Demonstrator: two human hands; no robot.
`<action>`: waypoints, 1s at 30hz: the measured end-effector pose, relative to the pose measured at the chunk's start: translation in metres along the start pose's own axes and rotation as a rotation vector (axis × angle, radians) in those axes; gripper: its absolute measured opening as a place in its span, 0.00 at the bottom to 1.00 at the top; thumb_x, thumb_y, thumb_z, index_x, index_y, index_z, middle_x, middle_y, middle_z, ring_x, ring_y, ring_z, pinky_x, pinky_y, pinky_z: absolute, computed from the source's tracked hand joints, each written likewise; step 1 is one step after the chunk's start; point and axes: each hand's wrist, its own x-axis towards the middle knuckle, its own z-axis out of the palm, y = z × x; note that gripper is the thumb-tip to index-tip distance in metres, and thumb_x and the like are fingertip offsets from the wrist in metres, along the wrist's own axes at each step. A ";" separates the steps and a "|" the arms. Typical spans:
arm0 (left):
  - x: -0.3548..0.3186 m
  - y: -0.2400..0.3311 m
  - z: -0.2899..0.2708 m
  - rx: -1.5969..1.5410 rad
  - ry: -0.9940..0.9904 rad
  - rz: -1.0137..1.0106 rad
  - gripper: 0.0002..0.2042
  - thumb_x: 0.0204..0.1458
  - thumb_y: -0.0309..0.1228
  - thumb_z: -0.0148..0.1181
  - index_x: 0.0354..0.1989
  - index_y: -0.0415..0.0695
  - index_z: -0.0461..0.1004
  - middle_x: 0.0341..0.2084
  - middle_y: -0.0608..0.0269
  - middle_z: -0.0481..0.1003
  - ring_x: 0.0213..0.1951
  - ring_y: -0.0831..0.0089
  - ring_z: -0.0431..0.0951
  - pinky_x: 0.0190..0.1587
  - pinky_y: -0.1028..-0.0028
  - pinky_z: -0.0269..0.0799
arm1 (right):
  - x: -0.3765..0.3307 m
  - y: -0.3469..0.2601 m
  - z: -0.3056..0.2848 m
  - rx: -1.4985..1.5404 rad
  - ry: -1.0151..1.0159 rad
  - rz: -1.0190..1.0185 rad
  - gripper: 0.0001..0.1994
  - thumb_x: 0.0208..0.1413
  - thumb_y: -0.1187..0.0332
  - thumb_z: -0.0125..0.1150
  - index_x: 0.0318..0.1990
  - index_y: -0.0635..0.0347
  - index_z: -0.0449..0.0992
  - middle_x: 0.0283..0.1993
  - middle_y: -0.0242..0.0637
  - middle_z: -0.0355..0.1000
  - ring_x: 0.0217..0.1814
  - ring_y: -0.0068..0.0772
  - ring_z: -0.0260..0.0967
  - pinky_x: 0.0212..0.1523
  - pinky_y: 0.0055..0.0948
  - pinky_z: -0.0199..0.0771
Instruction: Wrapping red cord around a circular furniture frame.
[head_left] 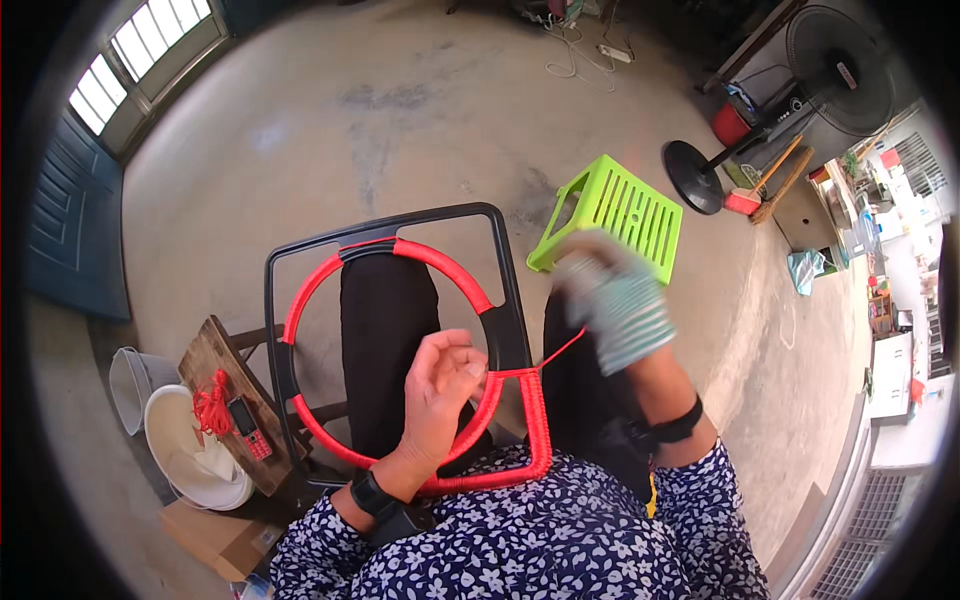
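A black square frame (505, 290) with a round ring inside it rests on my lap. Much of the ring (440, 265) and the frame's near right corner are wrapped in red cord. My left hand (440, 385), bare, pinches the ring at its right side where it meets the frame. My right hand (612, 300) wears a striped work glove and is blurred. It holds the taut red cord (562, 350) that runs from the frame's right edge up to it.
A lime green plastic stool (612, 212) lies tipped on the concrete floor beyond my knees. At my left a wooden stool (225, 390) carries a bundle of red cord (210, 405) and a small phone (248, 425), beside white basins (180, 450). A black standing fan (800, 85) is at far right.
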 end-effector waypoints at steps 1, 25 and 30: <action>-0.002 0.004 0.006 0.049 0.032 0.131 0.20 0.52 0.26 0.56 0.54 0.40 0.61 0.37 0.61 0.72 0.36 0.75 0.75 0.38 0.76 0.73 | -0.002 0.008 0.007 -0.464 -0.201 -0.428 0.10 0.50 0.68 0.64 0.40 0.58 0.75 0.31 0.42 0.74 0.30 0.37 0.75 0.33 0.28 0.73; 0.013 -0.015 -0.014 -0.274 -0.095 -0.724 0.14 0.64 0.38 0.45 0.40 0.38 0.71 0.29 0.54 0.76 0.28 0.67 0.78 0.29 0.71 0.78 | -0.021 0.126 0.019 0.137 -0.731 0.139 0.10 0.53 0.72 0.60 0.42 0.66 0.77 0.38 0.37 0.77 0.37 0.21 0.71 0.39 0.26 0.73; 0.007 -0.006 -0.004 -0.252 0.089 -0.516 0.14 0.63 0.35 0.44 0.53 0.42 0.65 0.38 0.56 0.76 0.33 0.67 0.78 0.33 0.67 0.76 | -0.017 0.081 -0.034 -0.060 -0.451 0.160 0.10 0.55 0.67 0.59 0.38 0.65 0.78 0.50 0.47 0.72 0.47 0.33 0.72 0.50 0.29 0.71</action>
